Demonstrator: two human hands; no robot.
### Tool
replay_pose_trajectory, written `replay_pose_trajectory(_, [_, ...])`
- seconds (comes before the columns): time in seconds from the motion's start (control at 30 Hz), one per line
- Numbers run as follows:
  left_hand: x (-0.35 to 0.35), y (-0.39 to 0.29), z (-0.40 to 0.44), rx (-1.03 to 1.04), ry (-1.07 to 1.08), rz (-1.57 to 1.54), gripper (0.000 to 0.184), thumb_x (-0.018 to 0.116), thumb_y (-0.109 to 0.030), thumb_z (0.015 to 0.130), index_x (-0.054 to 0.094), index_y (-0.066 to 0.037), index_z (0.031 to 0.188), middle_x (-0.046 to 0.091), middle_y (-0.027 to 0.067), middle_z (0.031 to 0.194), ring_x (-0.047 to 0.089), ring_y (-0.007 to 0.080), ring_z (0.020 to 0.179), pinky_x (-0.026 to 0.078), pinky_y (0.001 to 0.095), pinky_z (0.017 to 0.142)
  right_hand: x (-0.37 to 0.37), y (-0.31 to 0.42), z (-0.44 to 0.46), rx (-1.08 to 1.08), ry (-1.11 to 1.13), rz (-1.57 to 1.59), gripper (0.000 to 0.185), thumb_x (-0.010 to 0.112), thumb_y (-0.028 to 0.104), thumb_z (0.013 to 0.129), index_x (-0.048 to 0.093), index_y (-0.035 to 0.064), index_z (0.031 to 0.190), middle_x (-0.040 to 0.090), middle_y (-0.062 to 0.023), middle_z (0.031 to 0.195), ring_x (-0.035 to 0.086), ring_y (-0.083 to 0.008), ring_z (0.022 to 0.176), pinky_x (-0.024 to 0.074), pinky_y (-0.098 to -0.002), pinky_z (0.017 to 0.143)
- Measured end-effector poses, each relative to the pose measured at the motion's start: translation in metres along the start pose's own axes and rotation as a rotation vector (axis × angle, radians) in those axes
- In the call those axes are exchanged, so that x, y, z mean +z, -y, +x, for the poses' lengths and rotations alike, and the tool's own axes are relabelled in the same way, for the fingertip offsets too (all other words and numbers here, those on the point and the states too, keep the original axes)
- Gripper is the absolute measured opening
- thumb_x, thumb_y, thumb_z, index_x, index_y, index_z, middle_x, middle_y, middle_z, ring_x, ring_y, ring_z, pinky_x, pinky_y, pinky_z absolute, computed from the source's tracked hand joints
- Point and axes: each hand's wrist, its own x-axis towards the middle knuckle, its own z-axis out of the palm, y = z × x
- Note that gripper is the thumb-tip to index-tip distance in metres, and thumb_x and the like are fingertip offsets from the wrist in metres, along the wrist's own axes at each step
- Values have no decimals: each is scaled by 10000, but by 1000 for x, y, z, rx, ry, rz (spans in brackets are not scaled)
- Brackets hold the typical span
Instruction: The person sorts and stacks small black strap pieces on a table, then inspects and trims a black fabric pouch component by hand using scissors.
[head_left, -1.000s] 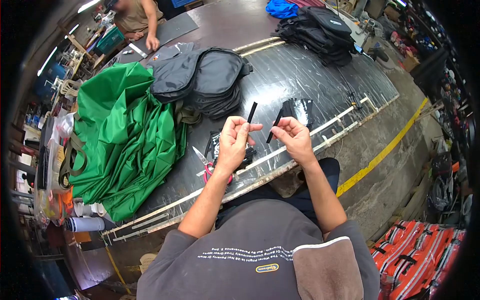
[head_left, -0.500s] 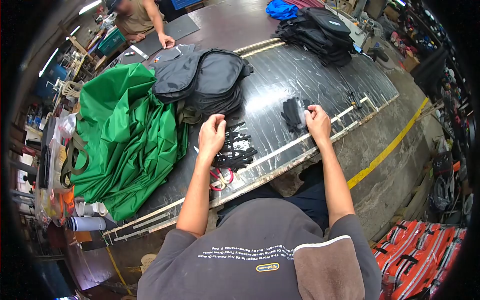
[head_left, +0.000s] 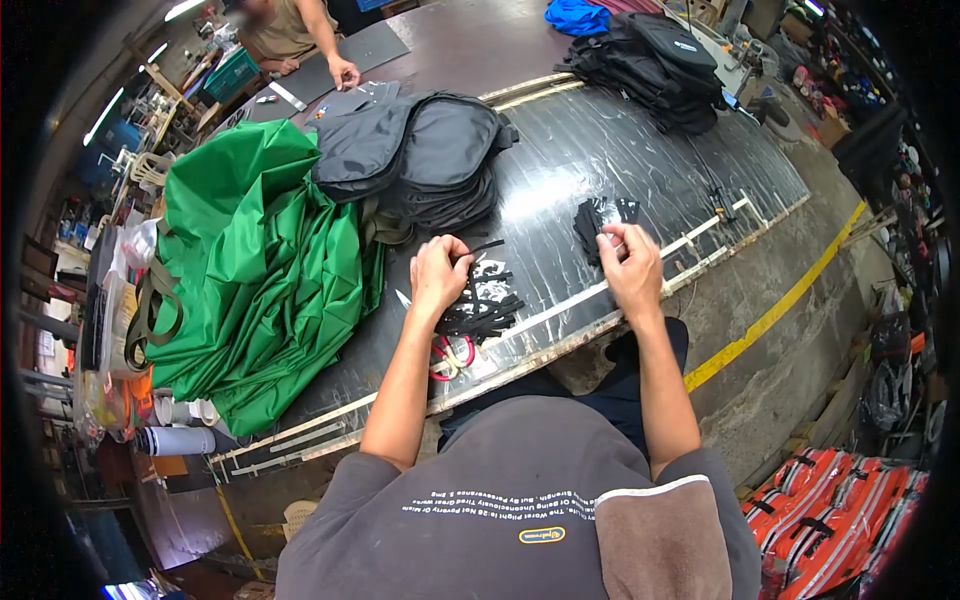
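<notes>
My left hand (head_left: 438, 274) is closed in a pinch, and a short black strip (head_left: 487, 245) sticks out from its fingertips. Just below it, a loose heap of black strips (head_left: 482, 317) lies on the table. Red-handled scissors (head_left: 452, 362) rest by the heap, partly covered, at the table's near edge. My right hand (head_left: 632, 268) is pinched closed beside a neater pile of black strips (head_left: 587, 228); its fingers hide whatever they hold. Dark strip ends (head_left: 628, 209) show just beyond that hand.
Green fabric (head_left: 260, 290) is heaped at left beside stacked black bag panels (head_left: 445, 150). Black backpacks (head_left: 650, 70) lie at the far right of the table (head_left: 560, 140). Another person's hand (head_left: 344, 73) works across the table. Orange bags (head_left: 830, 520) are stacked on the floor.
My left hand has moved slightly right, and a black strip now shows at its fingertips. My right hand has drawn back a little toward me from the neater pile. The view has shifted slightly.
</notes>
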Motion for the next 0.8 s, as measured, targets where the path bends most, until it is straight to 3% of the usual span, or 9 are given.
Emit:
replay_pose_trajectory(0.07, [-3,-7,1,-169,58,-415,189,848,-178,912,710,-61,965,693,36,899,661,165,834,526,353,766,7,22,-15,206,73,252,267,810,252,955,769,61,1137,746,-53,963,679,-173,818,540,-359,748])
replay_pose_trajectory(0.1, [-6,-18,-1,-105,28,-572,157,798,-112,985,651,-58,1000,667,-27,858,610,67,760,495,245,679,15,24,-23,236,141,335,323,820,269,956,760,35,1170,760,-72,1003,686,-159,837,558,-340,753])
replay_pose_trajectory(0.2, [-6,-51,-10,-113,36,-987,134,741,-67,1035,610,-62,1059,678,-32,917,630,51,811,525,229,731,50,28,-42,354,322,615,482,843,278,962,701,-58,1277,777,-145,1102,721,-161,964,592,-340,863])
replay_pose_trajectory(0.37, [6,-86,-31,-125,51,-1163,128,724,-110,1061,610,-74,1108,713,9,969,701,92,832,564,255,745,73,38,-43,413,265,1146,187,754,130,1049,697,-13,1156,769,-85,1084,719,-102,921,595,-256,837])
replay_pose_trajectory(0.5, [11,-93,-41,-229,102,-1243,142,708,-191,1082,625,-77,1106,750,46,977,714,104,810,565,258,697,53,56,-32,503,209,1169,196,757,118,1046,669,0,1175,734,-35,993,689,-65,865,552,-213,712])
replay_pose_trajectory(0.6, [20,-93,-43,-269,-44,-1347,135,714,-155,1072,622,-63,1104,755,46,958,700,98,779,556,252,654,40,69,-45,258,139,893,302,830,105,978,671,-2,1211,704,-23,948,658,-54,826,533,-221,687])
replay_pose_trajectory(0.67, [10,-96,-43,-353,70,-1247,203,735,-231,1057,636,-66,1123,751,42,942,704,111,742,545,249,635,34,65,-52,241,216,673,475,860,-2,914,599,-28,1310,668,5,881,600,-19,731,491,-196,635])
replay_pose_trajectory(0.77, [-4,-103,-40,-419,211,-1142,222,758,-305,1031,689,-100,1087,720,9,895,711,114,728,530,232,597,21,64,-53,171,265,611,576,867,8,900,578,-20,1398,675,9,852,595,-9,725,489,-198,632])
replay_pose_trajectory(0.8, [4,-92,-39,-369,183,-1085,218,754,-319,1034,702,-111,1070,712,2,851,693,98,679,505,215,563,11,68,-51,175,271,573,468,872,50,905,672,6,1326,688,11,847,607,-33,720,506,-230,632])
